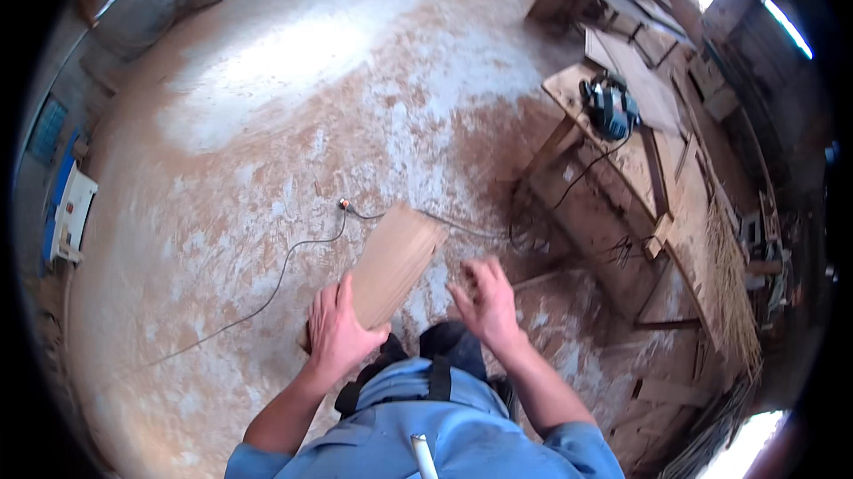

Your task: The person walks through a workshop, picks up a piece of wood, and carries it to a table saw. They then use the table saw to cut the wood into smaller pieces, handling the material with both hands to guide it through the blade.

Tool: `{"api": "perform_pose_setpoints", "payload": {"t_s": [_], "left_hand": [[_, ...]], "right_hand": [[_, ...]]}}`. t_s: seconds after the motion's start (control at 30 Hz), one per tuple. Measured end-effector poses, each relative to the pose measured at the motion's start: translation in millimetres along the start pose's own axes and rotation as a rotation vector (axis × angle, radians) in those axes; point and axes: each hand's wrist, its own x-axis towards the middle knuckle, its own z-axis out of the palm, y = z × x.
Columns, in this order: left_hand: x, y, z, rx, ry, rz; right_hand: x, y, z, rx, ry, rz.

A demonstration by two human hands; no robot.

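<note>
A flat, light-brown wooden board (pixel 398 257) is held out in front of my body, tilted away up to the right. My left hand (pixel 339 326) grips its near left end, fingers lying along the edge and thumb across the face. Just right of the board, my right hand (pixel 487 299) hovers apart from it. Its fingers are spread and slightly curled, with nothing between them.
On the right stands a wooden workbench (pixel 653 179) bearing a dark blue-green power tool (pixel 609 107) and a small wood block (pixel 658 235). A black cable (pixel 289 257) with an orange-tipped connector (pixel 345 203) crosses the dusty floor. A white-and-blue machine (pixel 73 212) is at far left.
</note>
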Motion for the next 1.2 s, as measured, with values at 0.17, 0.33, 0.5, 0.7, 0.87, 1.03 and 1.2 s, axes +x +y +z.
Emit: {"api": "perform_pose_setpoints", "payload": {"t_s": [0.17,0.33,0.5,0.7,0.87,1.03,1.2], "left_hand": [[176,11,1,-0.026,-0.128,0.092],[349,22,18,0.078,-0.113,0.133],[511,47,5,0.107,-0.137,0.056],[709,59,22,0.053,-0.208,0.019],[926,74,57,-0.07,-0.416,0.081],[1131,118,65,-0.326,-0.853,0.312],[1310,126,109,-0.102,-0.959,0.465]], "right_hand": [[168,44,22,-0.004,0.139,-0.106],[347,117,38,0.025,0.149,-0.055],[519,152,40,0.019,0.18,-0.149],[715,206,34,-0.053,0.174,-0.228],[886,292,31,-0.173,0.154,-0.316],[1035,357,-30,-0.314,-0.178,-0.356],[1164,439,-30,-0.273,-0.382,-0.346]]}}
